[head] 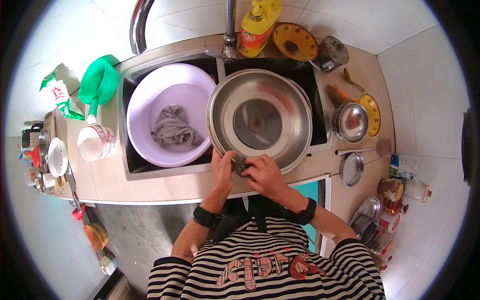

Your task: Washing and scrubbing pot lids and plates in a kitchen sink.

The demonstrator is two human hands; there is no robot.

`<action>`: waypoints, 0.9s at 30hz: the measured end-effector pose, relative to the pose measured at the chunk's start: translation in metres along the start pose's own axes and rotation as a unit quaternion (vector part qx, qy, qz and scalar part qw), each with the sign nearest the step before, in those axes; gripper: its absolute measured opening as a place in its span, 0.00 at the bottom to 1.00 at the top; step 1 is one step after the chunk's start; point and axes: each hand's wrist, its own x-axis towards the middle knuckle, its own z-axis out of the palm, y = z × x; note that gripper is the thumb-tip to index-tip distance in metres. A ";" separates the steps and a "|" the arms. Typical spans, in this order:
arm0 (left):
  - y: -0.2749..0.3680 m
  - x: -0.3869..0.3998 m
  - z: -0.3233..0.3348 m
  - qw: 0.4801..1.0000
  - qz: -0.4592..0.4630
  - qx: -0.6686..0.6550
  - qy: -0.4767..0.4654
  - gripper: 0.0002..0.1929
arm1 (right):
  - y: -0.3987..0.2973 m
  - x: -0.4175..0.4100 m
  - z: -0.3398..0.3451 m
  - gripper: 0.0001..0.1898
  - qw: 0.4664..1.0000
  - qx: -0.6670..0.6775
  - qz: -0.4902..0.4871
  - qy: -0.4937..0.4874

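A wide stainless steel basin lies over the right sink bowl, with a darker round centre. At its lower left rim my left hand grips the edge, thumb on top. My right hand holds a dark steel wool scourer against the same rim, close beside my left thumb. To the left, a lilac plastic basin sits in the other sink bowl with water and a grey cloth in it. A chrome faucet stands behind the steel basin.
Left of the sink are a green plastic dipper and stacked bowls. Behind stands a yellow detergent bottle beside an orange patterned bowl. Metal bowls, a round metal dish and a brush lie at the right.
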 end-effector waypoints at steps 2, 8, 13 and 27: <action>-0.001 0.003 -0.003 1.000 -0.013 0.007 0.001 0.20 | 0.020 -0.020 -0.012 0.12 1.000 0.019 0.000 -0.023; 0.005 0.005 -0.016 1.000 -0.004 -0.016 -0.020 0.20 | 0.082 -0.052 -0.056 0.09 0.998 -0.009 0.001 -0.063; -0.001 -0.007 0.002 1.000 -0.025 0.001 0.015 0.19 | 0.023 -0.017 0.005 0.09 0.998 0.059 -0.020 0.001; 0.015 -0.002 -0.023 1.000 -0.001 0.022 0.000 0.23 | 0.030 -0.024 0.011 0.13 0.995 -0.036 -0.086 0.032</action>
